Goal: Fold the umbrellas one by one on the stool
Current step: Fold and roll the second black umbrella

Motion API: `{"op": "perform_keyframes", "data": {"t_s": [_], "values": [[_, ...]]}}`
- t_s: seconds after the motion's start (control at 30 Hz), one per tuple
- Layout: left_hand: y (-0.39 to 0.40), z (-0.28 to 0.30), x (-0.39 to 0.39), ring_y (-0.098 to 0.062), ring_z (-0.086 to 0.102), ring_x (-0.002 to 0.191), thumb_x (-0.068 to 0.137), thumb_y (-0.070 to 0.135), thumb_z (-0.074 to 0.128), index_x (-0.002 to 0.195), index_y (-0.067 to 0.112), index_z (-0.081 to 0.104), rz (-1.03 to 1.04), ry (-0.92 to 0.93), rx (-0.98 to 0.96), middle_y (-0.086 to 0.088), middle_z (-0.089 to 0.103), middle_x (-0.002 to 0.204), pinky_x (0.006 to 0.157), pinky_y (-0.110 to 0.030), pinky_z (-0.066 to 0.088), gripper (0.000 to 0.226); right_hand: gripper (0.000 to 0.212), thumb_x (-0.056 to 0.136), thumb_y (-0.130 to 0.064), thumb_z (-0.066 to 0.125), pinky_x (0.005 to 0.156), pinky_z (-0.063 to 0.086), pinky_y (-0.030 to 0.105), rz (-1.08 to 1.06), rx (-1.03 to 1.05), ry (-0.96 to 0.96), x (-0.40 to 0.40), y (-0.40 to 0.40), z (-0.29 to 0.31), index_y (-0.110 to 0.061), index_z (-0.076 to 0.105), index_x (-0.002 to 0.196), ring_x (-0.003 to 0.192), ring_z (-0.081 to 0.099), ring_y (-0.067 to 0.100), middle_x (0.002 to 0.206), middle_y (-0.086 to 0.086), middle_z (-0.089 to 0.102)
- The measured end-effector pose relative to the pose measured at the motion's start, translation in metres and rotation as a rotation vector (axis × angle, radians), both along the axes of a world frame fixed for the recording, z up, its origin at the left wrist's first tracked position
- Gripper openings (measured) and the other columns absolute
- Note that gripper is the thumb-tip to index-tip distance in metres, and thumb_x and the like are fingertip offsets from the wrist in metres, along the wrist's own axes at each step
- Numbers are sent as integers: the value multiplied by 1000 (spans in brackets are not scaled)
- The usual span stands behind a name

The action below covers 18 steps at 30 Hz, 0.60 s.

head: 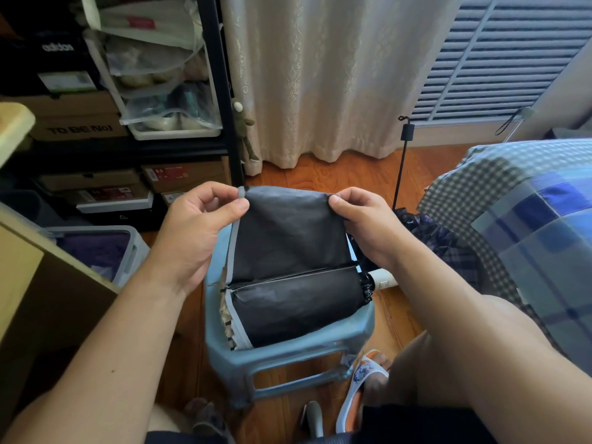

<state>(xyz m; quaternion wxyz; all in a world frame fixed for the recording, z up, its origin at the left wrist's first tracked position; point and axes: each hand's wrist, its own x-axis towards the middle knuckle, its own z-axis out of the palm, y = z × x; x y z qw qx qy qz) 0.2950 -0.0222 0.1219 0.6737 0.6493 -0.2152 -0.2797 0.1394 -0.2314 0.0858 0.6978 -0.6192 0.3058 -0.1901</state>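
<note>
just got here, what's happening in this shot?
A person is folding a dark grey umbrella that lies across a light blue stool. Both hands hold one canopy panel up by its top edge: the left hand pinches the grey-trimmed corner, the right hand pinches the other corner. The rest of the canopy is bunched on the stool, with the white handle sticking out to the right. A second, plaid umbrella lies on the floor by the bed, apparently not yet folded.

Shoeboxes (96, 184) on black rack (221, 91) left; curtain (320, 75) behind; checked bedding (528, 225) right; slipper (362, 386) on wood floor (320, 177).
</note>
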Motion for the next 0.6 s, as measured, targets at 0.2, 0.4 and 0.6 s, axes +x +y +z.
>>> {"op": "perform_keyframes", "data": {"t_s": [0.2,0.4,0.6], "values": [[-2,-1,-9,-4,58,108,96,24,66,113,28,64,105,-668,382,11,64,114,84,-8,38,17,21,97,-29,68,70,43,29,10,-579,547,24,-21,-27,-18,65,80,84,61,18,82,-3,66],[21,-18,-41,-6,39,133,97,56,54,131,43,62,-536,-1037,696,19,53,138,114,-38,33,37,25,102,-34,60,89,52,38,-19,-672,646,-20,-32,-4,-14,71,113,100,64,21,107,1,71],[38,-33,-32,-23,8,154,97,74,29,153,47,36,-478,-731,1069,7,7,169,124,-48,17,63,26,99,-9,65,70,54,18,183,-54,511,-116,-10,-9,-12,64,125,83,69,5,113,8,67]]}}
